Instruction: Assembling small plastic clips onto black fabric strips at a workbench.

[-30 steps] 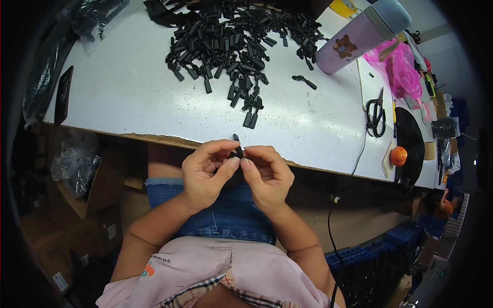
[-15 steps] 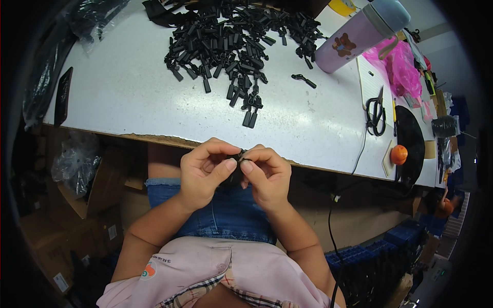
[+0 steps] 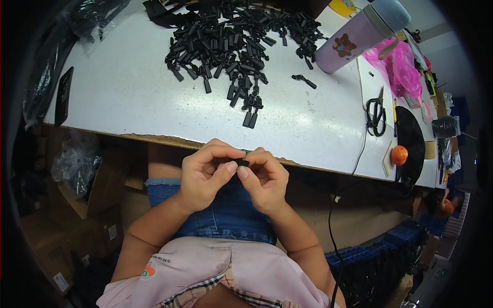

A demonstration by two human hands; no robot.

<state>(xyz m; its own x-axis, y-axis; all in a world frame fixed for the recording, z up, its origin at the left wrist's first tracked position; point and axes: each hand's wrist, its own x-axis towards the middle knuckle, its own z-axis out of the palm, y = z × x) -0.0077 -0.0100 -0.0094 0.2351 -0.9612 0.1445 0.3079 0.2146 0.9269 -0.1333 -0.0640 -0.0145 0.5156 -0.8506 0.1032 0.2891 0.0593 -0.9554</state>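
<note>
- The left hand [image 3: 202, 175] and right hand [image 3: 268, 179] meet just off the table's [image 3: 128, 97] near edge, fingertips of both pinched on 1 small black piece [image 3: 240, 162], mostly hidden.
- That piece seems mid-handling: it isn't set down, and how much of it is done I cannot tell.
- At 12 o'clock from the hands, a big pile of black zip pulls [image 3: 226, 54] lies on the table; whether these are finished or waiting doesn't show.
- At 1 o'clock, 1 loose pull [image 3: 304, 81] lies apart, near a leaning bottle [image 3: 349, 45].
</note>
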